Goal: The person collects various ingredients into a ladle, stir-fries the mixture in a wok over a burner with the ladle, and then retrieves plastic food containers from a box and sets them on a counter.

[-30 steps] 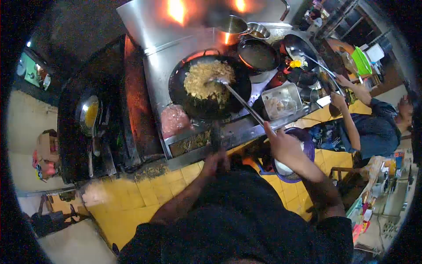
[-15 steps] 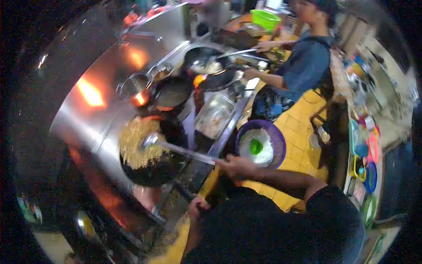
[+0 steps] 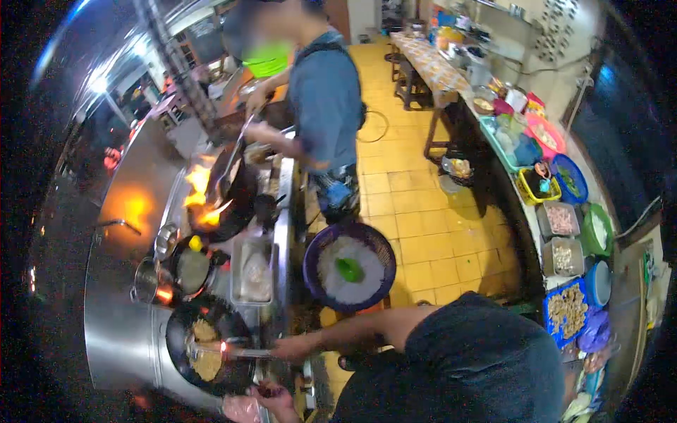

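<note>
Ladle (image 3: pixel 240 352) lies across wok (image 3: pixel 236 326), its bowl in the brown food (image 3: pixel 204 363); wok sits by the end of the stove (image 3: pixel 283 233) closest to the wearer. Right hand (image 3: pixel 295 348) closed round the ladle handle, over the stove's front edge. Left hand (image 3: pixel 276 400) by that same edge, near a pink bag (image 3: pixel 241 407); blurred, cannot tell whether open or gripping. Beside wok: a dark pan (image 3: pixel 192 273) and a clear rectangular container (image 3: pixel 247 248). Purple basket (image 3: pixel 310 271), pale contents, green item (image 3: pixel 348 269) on top, just off the front edge. Farther along, co-worker (image 3: pixel 326 99) holds a long utensil (image 3: pixel 240 144) in a second wok (image 3: pixel 243 194), flames beside it.
</note>
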Demonstrator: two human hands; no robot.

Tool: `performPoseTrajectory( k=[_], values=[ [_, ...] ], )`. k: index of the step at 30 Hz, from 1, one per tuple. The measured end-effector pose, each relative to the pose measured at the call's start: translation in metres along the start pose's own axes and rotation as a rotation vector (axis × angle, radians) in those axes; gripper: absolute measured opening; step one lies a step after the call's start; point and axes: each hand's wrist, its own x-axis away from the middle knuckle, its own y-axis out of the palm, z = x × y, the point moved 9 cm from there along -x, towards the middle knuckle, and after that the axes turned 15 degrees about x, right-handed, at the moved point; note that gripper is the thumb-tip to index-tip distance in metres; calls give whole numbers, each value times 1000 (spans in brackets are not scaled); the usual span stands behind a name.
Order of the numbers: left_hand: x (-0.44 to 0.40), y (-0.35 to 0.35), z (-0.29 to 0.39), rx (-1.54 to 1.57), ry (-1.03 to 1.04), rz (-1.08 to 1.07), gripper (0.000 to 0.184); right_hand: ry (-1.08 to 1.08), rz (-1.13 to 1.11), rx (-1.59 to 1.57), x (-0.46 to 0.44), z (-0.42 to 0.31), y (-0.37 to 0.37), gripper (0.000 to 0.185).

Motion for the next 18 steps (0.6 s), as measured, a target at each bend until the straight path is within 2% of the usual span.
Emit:
performPoseTrajectory(
  k=[2,5,7,8,10,11,12,13,14,15,16,17,18],
  values=[
    [17,-22,-47,-94,-56,17,22,-402,52,291,75,21,-1,46],
    [41,-78,-163,-505,-267,101,28,-188,-483,-322,226,88,6,48],
    [51,-114,-263,-862,-500,94,31,-90,-342,-495,358,75,-79,48],
    [52,-126,-319,-1041,-623,37,33,-47,-238,-695,409,110,-92,48],
    [49,-139,-412,-1365,-789,-181,37,226,-195,-554,512,145,-158,48],
    [44,-134,-459,-1490,-843,-326,39,320,-214,-582,556,160,-178,51],
    [32,-126,-506,-1574,-859,-492,41,422,-239,-597,594,175,-198,55],
    [20,-113,-554,-1616,-864,-661,43,435,-238,-600,621,166,-224,55],
    [2,-101,-601,-1619,-863,-808,45,380,3,-556,640,147,-272,62],
    [63,25,-637,-1775,-724,-793,44,322,245,-500,661,133,-316,70],
    [42,32,-678,-1661,-798,-865,44,196,198,-553,667,120,-332,83],
    [50,89,-708,-1699,-744,-860,43,110,145,-450,665,112,-342,85],
    [20,94,-734,-1656,-754,-823,43,21,93,-351,663,110,-350,88]
  ],
)
